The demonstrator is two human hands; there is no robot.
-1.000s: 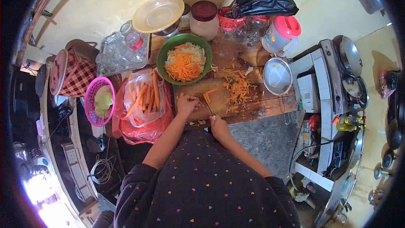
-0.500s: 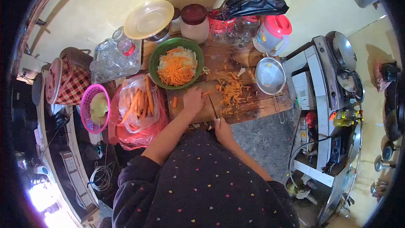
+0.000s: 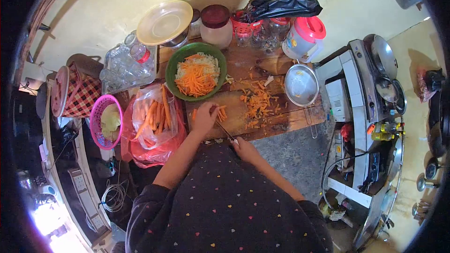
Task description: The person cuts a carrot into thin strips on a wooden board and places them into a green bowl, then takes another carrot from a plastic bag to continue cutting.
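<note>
Carrots part cut, part whole; knife in my right hand.
My right hand (image 3: 244,148) has its fingers closed on the knife (image 3: 226,132); its long axis slants from me away and leftward, tip toward my left hand (image 3: 204,118). Those fingers are at cut carrot pieces (image 3: 221,113), grip cannot be confirmed, on the near side of the green bowl (image 3: 199,98). Carrot strips (image 3: 193,80) lie inside the bowl, orange scraps (image 3: 258,104) right of it. Left of its near side, whole carrots (image 3: 167,108) remain bagged, apparently uncut.
</note>
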